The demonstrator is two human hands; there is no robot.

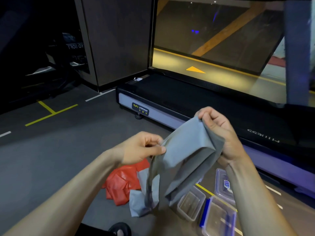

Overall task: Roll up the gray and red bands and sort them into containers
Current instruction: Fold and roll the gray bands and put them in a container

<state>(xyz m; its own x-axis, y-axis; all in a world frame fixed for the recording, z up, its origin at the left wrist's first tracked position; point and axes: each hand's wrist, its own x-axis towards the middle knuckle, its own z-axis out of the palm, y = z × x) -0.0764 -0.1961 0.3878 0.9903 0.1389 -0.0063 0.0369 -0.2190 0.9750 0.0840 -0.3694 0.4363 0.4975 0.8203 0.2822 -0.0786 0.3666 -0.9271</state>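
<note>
One gray band (185, 160) hangs in the air between two hands. The left hand (141, 147) pinches its left edge between thumb and fingertips; the right hand (219, 132) has its grip curled over the band's upper right edge, higher and farther out. The band's lower end droops to the floor (51, 159). Below the left wrist lies a crumpled heap of red bands (122, 183); how many cannot be told. At least one more gray piece (138, 203) lies just beside the red. Three clear containers sit under the right forearm: an open one (190, 203), a blue-clipped one (219, 218), a lidded one (223, 184), near the treadmill (187, 99).
</note>
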